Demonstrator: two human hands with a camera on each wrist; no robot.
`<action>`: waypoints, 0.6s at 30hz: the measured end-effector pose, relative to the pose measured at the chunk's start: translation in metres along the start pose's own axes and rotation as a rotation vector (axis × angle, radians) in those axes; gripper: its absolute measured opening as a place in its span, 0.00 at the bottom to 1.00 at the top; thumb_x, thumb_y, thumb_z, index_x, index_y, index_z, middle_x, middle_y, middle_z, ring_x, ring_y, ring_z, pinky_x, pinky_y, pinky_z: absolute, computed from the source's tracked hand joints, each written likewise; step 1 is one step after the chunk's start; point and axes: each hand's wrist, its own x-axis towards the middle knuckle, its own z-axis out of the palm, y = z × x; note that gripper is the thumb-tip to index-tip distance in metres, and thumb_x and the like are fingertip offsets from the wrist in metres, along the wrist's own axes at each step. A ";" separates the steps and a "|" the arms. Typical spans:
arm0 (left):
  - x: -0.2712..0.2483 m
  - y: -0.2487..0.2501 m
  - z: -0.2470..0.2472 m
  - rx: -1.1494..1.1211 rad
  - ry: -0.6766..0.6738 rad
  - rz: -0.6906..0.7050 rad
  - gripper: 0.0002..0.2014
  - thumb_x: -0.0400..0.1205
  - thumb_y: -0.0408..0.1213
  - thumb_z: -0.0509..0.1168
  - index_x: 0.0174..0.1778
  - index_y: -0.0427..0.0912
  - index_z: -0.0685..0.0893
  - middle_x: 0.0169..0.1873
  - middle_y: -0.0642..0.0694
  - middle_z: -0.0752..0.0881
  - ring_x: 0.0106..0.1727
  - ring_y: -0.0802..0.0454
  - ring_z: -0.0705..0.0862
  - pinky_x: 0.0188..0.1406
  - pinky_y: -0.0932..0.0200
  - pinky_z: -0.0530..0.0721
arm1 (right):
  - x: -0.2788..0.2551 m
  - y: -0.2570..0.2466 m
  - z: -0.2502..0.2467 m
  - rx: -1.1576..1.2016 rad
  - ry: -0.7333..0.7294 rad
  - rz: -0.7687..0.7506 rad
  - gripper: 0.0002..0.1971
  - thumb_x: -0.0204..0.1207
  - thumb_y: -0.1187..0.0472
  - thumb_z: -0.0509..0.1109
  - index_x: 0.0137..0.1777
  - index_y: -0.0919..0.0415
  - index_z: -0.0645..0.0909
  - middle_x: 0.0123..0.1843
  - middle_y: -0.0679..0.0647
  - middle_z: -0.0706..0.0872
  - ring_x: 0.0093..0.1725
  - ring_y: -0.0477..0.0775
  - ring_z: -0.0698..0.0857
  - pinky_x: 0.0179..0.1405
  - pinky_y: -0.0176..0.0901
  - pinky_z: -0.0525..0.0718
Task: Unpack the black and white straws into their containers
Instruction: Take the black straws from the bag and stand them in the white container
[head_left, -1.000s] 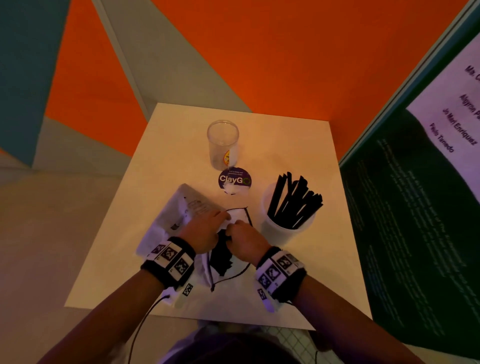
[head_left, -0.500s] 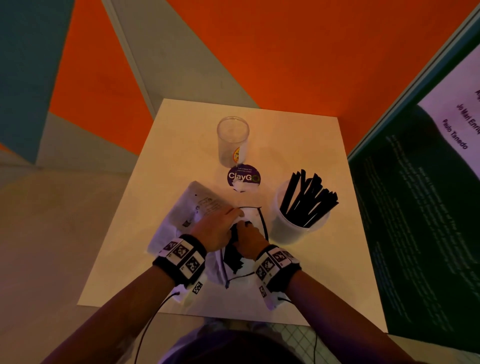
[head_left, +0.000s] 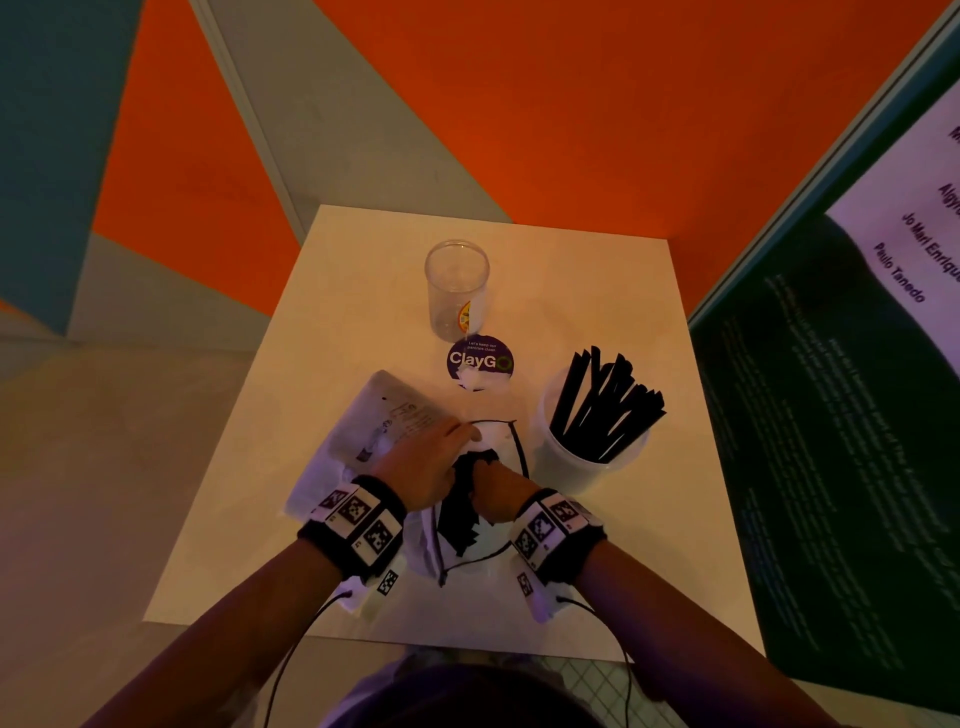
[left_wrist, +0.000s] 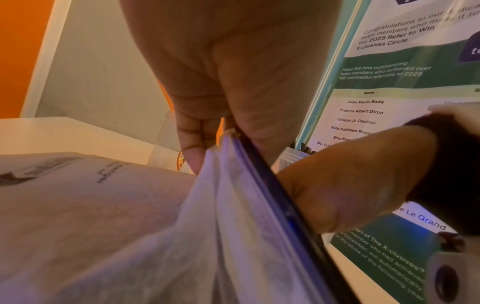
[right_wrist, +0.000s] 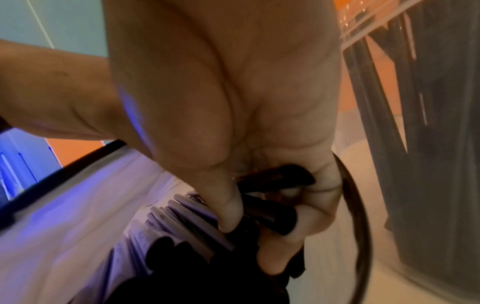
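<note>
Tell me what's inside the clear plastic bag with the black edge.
Inside the clear plastic bag lie loose black straws; the right hand grips some, while the left hand holds the rim. Both hands hide any others.

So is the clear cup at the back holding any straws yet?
No, the head view shows the clear cup standing empty, while the black straws fill the white cup to its right.

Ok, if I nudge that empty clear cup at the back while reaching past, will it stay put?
Probably not. The clear cup stands tall and narrow with nothing visible inside, so it likely weighs little and could tip or slide on the smooth table. Once down, its round wall would probably let it roll.
</note>
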 end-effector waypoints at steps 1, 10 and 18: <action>0.001 0.000 0.000 0.005 -0.005 -0.007 0.25 0.78 0.29 0.64 0.73 0.46 0.71 0.70 0.47 0.75 0.69 0.46 0.74 0.69 0.51 0.75 | -0.001 0.000 -0.002 0.000 -0.015 0.006 0.19 0.86 0.64 0.56 0.74 0.73 0.65 0.71 0.70 0.75 0.68 0.67 0.78 0.67 0.52 0.76; 0.000 0.002 0.002 0.051 -0.002 -0.049 0.26 0.78 0.29 0.64 0.73 0.47 0.70 0.70 0.48 0.74 0.67 0.46 0.75 0.66 0.52 0.77 | -0.008 -0.004 -0.001 -0.079 -0.052 0.030 0.28 0.87 0.59 0.56 0.81 0.74 0.53 0.76 0.70 0.71 0.71 0.67 0.76 0.70 0.54 0.75; 0.006 0.027 0.010 0.308 0.038 0.076 0.32 0.72 0.50 0.71 0.72 0.48 0.73 0.78 0.42 0.63 0.79 0.40 0.59 0.75 0.41 0.59 | -0.074 0.016 -0.061 -0.332 -0.044 -0.091 0.11 0.83 0.67 0.55 0.48 0.66 0.80 0.38 0.56 0.76 0.36 0.54 0.73 0.35 0.42 0.71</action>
